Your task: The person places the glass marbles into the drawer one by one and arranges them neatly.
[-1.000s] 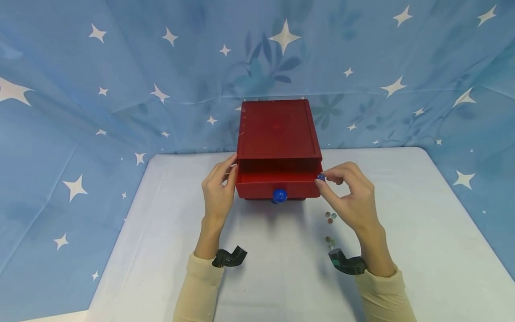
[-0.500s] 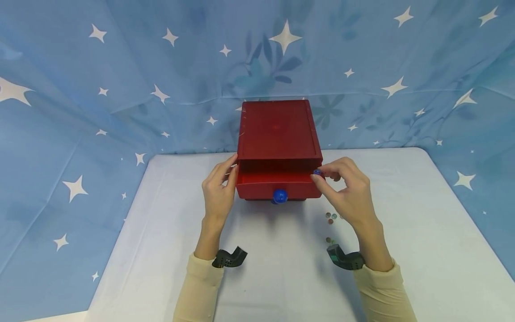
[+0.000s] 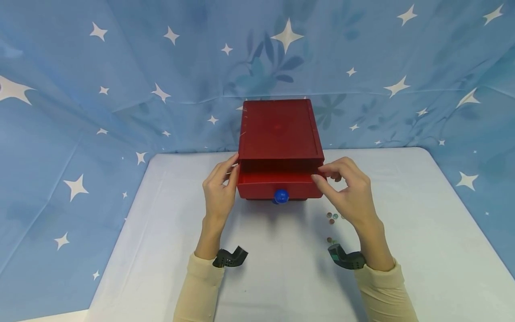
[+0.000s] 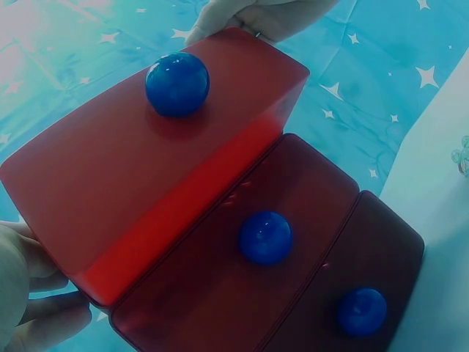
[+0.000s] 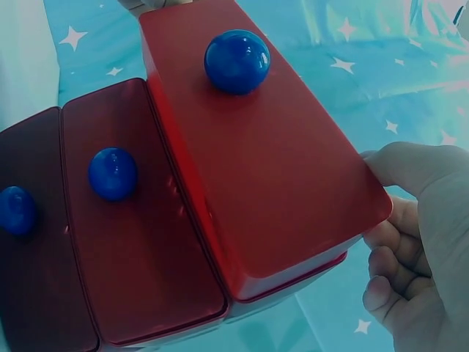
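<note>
The red cabinet [image 3: 277,129] is standing toward the back of the white table [image 3: 161,223], its top drawer [image 3: 257,191] pulled partly out and its blue knob [image 3: 281,196] facing the person. The drawer is presumably jutting forward so that its inside is lying within reach from above. The middle drawer [image 4: 198,257] and bottom drawer [image 4: 344,275] are sitting closed beneath it.

The left hand [image 3: 218,190] is resting against the left side of drawer and cabinet, apparently steadying them; its thumb and forefinger are lying slightly apart along that side, not wrapping round it. The right hand [image 3: 352,188] is hanging over the drawer's right edge, a placement that is probably keeping its fingertips above the inside. Its thumb and forefinger are curving toward each other with a gap between them, pinching nothing visible; the remaining fingers are curling loosely beside the drawer. Small round pieces [image 3: 331,221] are lying on the table below this hand, near its wrist camera [image 3: 352,260].

Half a second ago, the right hand was pinching a small blue ball over the same edge; now no ball is showing between its fingertips, and whether it is lying inside the drawer cannot be told. The left hand is keeping its place.
</note>
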`<move>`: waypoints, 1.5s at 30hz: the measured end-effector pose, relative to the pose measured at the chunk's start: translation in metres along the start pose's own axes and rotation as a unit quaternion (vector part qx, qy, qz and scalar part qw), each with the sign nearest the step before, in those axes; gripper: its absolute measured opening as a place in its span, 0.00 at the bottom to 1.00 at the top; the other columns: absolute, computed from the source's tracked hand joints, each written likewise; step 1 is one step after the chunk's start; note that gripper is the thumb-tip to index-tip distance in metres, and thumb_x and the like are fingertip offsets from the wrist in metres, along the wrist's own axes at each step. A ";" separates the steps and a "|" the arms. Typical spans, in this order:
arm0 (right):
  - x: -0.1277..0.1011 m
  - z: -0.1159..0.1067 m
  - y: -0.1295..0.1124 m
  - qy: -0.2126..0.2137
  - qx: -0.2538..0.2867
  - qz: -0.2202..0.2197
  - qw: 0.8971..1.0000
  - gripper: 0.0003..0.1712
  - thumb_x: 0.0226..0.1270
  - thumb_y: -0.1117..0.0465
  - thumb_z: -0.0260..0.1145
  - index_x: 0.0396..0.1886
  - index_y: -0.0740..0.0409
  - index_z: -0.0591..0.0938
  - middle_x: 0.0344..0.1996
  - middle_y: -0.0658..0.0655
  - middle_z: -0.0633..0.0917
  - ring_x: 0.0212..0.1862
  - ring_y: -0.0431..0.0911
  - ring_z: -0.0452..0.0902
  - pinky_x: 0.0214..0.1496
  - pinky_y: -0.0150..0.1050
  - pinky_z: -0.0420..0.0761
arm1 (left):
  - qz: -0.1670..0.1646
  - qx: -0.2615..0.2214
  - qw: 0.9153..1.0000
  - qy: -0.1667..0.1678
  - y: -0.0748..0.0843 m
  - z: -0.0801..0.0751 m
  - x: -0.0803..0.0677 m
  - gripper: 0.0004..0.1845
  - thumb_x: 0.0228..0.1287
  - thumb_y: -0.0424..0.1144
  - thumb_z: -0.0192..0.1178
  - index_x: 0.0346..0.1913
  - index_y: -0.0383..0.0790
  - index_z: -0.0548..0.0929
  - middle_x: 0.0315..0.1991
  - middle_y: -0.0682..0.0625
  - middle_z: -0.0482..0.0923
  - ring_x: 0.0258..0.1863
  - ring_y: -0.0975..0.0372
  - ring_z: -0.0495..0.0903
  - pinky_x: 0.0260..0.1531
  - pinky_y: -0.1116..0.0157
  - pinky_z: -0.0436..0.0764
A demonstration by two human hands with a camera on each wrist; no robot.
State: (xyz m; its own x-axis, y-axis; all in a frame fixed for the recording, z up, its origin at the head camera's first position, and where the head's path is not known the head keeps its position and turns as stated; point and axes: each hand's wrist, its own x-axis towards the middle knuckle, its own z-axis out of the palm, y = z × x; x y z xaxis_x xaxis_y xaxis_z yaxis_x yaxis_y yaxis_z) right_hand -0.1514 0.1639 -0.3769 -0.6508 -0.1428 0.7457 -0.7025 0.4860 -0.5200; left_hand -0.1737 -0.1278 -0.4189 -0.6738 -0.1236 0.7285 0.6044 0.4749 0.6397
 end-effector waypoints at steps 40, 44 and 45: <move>-0.007 -0.007 -0.009 0.013 -0.014 0.017 1.000 0.13 0.52 0.70 0.74 0.39 0.64 0.86 0.34 0.58 0.84 0.39 0.38 0.73 0.44 0.24 0.73 | -0.006 0.003 1.000 -0.009 0.002 -0.001 0.000 0.18 0.70 0.33 0.61 0.60 0.39 0.83 0.50 0.43 0.87 0.44 0.54 0.89 0.42 0.61 0.89; -0.008 -0.008 -0.010 0.020 -0.015 0.016 1.000 0.13 0.52 0.69 0.74 0.40 0.65 0.86 0.33 0.59 0.84 0.39 0.38 0.73 0.44 0.24 0.73 | -0.005 0.003 1.000 -0.008 0.003 -0.001 0.000 0.17 0.70 0.32 0.61 0.60 0.40 0.84 0.49 0.43 0.87 0.43 0.54 0.89 0.41 0.61 0.89; -0.009 -0.009 -0.010 0.022 -0.014 0.016 1.000 0.13 0.52 0.69 0.74 0.40 0.65 0.86 0.33 0.59 0.84 0.39 0.38 0.73 0.44 0.24 0.73 | -0.005 0.004 1.000 -0.008 0.003 -0.001 0.000 0.17 0.70 0.32 0.61 0.60 0.40 0.83 0.49 0.43 0.87 0.43 0.54 0.89 0.41 0.61 0.89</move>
State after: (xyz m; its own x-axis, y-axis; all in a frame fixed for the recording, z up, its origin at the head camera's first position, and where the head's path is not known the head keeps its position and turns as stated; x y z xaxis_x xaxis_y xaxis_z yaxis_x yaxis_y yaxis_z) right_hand -0.1361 0.1678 -0.3745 -0.6592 -0.0899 0.7465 -0.6729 0.5136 -0.5324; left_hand -0.1716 -0.1271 -0.4173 -0.6868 -0.1148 0.7177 0.5941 0.4801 0.6453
